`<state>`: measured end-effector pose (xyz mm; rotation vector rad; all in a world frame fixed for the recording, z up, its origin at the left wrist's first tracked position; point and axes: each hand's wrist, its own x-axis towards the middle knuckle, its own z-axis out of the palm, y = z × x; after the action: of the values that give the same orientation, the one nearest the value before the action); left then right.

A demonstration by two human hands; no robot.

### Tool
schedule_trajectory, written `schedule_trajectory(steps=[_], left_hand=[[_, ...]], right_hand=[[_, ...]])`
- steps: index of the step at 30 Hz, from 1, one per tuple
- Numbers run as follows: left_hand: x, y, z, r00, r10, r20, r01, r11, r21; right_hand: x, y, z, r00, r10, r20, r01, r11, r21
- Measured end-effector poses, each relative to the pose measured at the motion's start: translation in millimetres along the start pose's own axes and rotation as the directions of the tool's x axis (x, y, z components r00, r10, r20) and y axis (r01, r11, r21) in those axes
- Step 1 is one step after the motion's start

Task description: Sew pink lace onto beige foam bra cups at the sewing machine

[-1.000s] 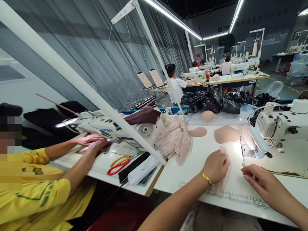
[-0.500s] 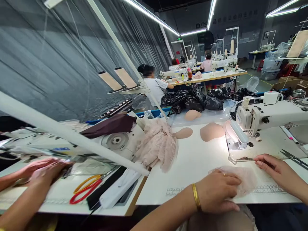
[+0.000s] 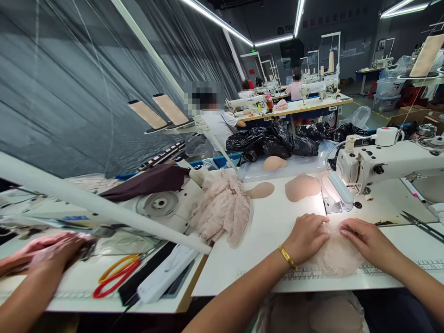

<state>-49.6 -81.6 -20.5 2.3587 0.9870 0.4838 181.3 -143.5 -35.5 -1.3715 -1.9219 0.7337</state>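
A sheer pale-pink lace piece [image 3: 339, 259] lies on the white sewing table [image 3: 263, 259], just in front of the sewing machine's needle area. My left hand [image 3: 307, 238], with a gold bracelet at the wrist, pinches its upper left edge. On the opposite side, my right hand [image 3: 369, 243] has thumb and fingers closed on the upper right edge. The fingertips of both hands are close to the presser foot of the white sewing machine [image 3: 385, 159]. Beige moulded bra cups [image 3: 303, 188] rest beyond my left hand. My fingers hide part of the lace.
Dark thread snips [image 3: 421, 225] lie on the machine bed at right. A heap of pink lace [image 3: 222, 208] sits at the table's left edge. A slanting white pole [image 3: 104, 203] crosses the left side. A co-worker's hands [image 3: 52, 259] work at the neighbouring machine, near red-and-orange-handled scissors [image 3: 118, 275].
My left hand has moved up and forward with the lace toward the machine. My right hand has come left and taken hold of the lace. The view has shifted slightly.
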Motion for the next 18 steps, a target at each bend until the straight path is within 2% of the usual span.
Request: schedule_trajectory(steps=[4, 7, 10, 12, 13, 15, 17, 18], left_hand=[[8.5, -0.5, -2.7, 0.996, -0.089, -0.004, 0.089, 0.992, -0.091], [5.1, -1.9, -6.2, 0.991, -0.131, 0.029, 0.134, 0.979, -0.155], [2.0, -4.6, -14.9, 0.982, -0.107, 0.152, 0.124, 0.987, -0.103], [4.9, -7.7, -25.1, 0.977, -0.099, 0.191, 0.106, 0.994, -0.026], [8.6, -10.1, -30.9, 0.984, -0.099, 0.148, 0.096, 0.995, 0.034], [20.1, -17.6, -41.7, 0.995, -0.091, -0.034, 0.096, 0.979, 0.180], [35.1, -28.5, -48.9, 0.978, -0.074, -0.197, 0.131, 0.947, 0.293], [42.9, -34.7, -50.5, 0.968, -0.076, -0.240, 0.154, 0.933, 0.325]], right_hand=[[4.9, 0.1, 1.0, 0.997, 0.072, -0.030, -0.070, 0.996, 0.062], [2.6, -0.6, -0.7, 0.994, 0.014, -0.112, -0.002, 0.994, 0.105], [0.3, -2.2, -1.6, 0.988, -0.053, -0.145, 0.083, 0.975, 0.207], [0.7, -2.2, -1.1, 0.996, 0.014, -0.083, 0.015, 0.941, 0.339], [1.7, -1.5, -0.4, 0.997, 0.065, -0.034, -0.046, 0.916, 0.400], [5.1, 1.5, 1.8, 0.987, 0.151, 0.061, -0.162, 0.861, 0.482], [9.0, 5.5, 4.5, 0.974, 0.191, 0.119, -0.225, 0.814, 0.536], [10.5, 7.3, 5.8, 0.969, 0.200, 0.143, -0.246, 0.794, 0.557]])
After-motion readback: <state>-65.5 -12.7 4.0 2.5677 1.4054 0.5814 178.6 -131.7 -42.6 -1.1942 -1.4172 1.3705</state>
